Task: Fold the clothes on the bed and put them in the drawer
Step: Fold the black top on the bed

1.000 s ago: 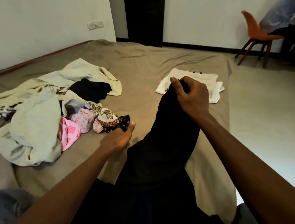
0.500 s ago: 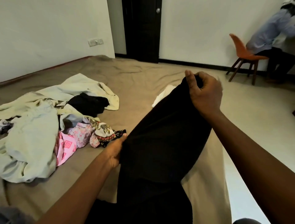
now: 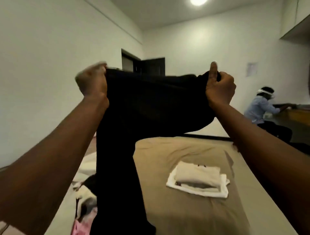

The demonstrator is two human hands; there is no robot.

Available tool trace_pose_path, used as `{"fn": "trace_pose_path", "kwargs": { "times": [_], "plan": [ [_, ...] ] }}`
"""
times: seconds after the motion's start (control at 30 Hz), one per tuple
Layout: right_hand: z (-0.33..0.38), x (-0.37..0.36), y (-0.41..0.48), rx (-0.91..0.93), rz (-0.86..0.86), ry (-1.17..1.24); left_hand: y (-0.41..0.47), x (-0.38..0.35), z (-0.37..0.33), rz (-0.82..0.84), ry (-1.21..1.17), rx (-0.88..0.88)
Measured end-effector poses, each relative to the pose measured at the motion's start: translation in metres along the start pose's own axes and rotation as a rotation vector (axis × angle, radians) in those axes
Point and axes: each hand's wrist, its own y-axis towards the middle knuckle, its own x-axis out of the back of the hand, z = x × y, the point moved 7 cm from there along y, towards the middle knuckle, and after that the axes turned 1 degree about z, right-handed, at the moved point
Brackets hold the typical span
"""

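Two hands are up high in the head view, both gripping one black fabric garment [image 3: 151, 107] by its top edge. The left hand [image 3: 91, 80] has its fingers curled tight round the left end of that edge. It is motion-blurred, so finger detail is lost. The right hand [image 3: 219, 88] has its fingers curled round the right end, w/ the thumb [image 3: 213, 70] straight up against the cloth. The hands are well apart, and the edge is stretched btwn them w/ a slight sag mid-span.

The garment hangs in the air above the near-left part of the tan-sheeted bed [image 3: 192, 214]. One long dark part drops down at left to the bottom of frame. A shorter part bunches under the right hand. Can't tell what kind of garment it is.

A folded white cloth stack [image 3: 198, 182] lies flat on the sheet, right of the hanging cloth and apart from it. It has a small dark mark at its far edge and a dark print at its near-left corner, both too small to read.

A loose heap of white, black and pink clothes [image 3: 85, 194] sits on the bed at left, mostly hidden behind the black garment and the left forearm.

Far bkgd:
- A dark door [image 3: 152, 66] is at the far wall.
- A pale paper sheet [image 3: 252, 68] is stuck on the far-right wall, w/ its writing blurred and illegible.
- A person in a light blue shirt [image 3: 261, 109] sits far right at a wooden desk [image 3: 295, 115].
- A round ceiling light [image 3: 198, 1] is at the top.
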Motion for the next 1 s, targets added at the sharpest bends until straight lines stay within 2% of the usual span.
{"fn": "trace_pose_path", "kwargs": {
  "times": [0.07,0.13,0.2,0.23,0.33,0.4,0.47,0.53,0.63,0.7,0.77,0.8,0.83,0.9,1.0],
  "plan": [
    [0.033,0.009,0.015,0.013,-0.067,0.082,-0.003,-0.005,-0.049,0.008,0.144,-0.286],
    [0.053,0.014,0.021,0.029,-0.054,0.053,-0.005,-0.009,-0.046,0.104,0.345,-0.250],
    [0.065,0.024,0.024,0.033,-0.066,0.012,-0.005,0.001,-0.043,0.114,0.327,-0.175],
    [0.072,0.031,0.023,0.042,-0.088,0.013,-0.005,0.010,-0.054,0.068,0.269,-0.198],
    [0.092,0.059,0.019,0.110,-0.176,0.076,-0.022,0.028,-0.110,-0.026,0.283,-0.544],
    [0.109,0.079,0.012,0.118,-0.240,0.093,-0.045,0.034,-0.139,0.037,0.387,-0.834],
    [0.123,0.100,0.012,0.122,-0.310,0.075,-0.062,0.028,-0.153,0.187,0.589,-1.084],
    [0.137,0.121,0.016,0.165,-0.363,0.042,-0.070,0.026,-0.164,0.272,0.706,-1.188],
    [0.148,0.141,0.021,0.237,-0.460,-0.020,-0.085,0.028,-0.182,0.276,0.622,-1.229],
    [0.141,0.141,0.024,0.257,-0.461,-0.090,-0.083,0.024,-0.170,0.333,0.545,-1.069],
    [0.112,0.124,0.024,0.233,-0.371,-0.176,-0.075,0.013,-0.120,0.492,0.509,-0.722],
    [0.098,0.115,0.024,0.225,-0.318,-0.221,-0.073,0.008,-0.086,0.621,0.441,-0.487],
    [0.063,0.100,0.017,0.211,-0.243,-0.287,-0.084,0.005,-0.034,0.748,0.346,-0.228],
    [0.007,0.078,0.005,0.194,-0.119,-0.390,-0.108,0.011,0.044,0.892,0.209,0.156],
    [-0.115,0.044,-0.032,0.143,0.049,-0.570,-0.164,0.025,0.175,0.997,0.118,0.542]
  ]
}}
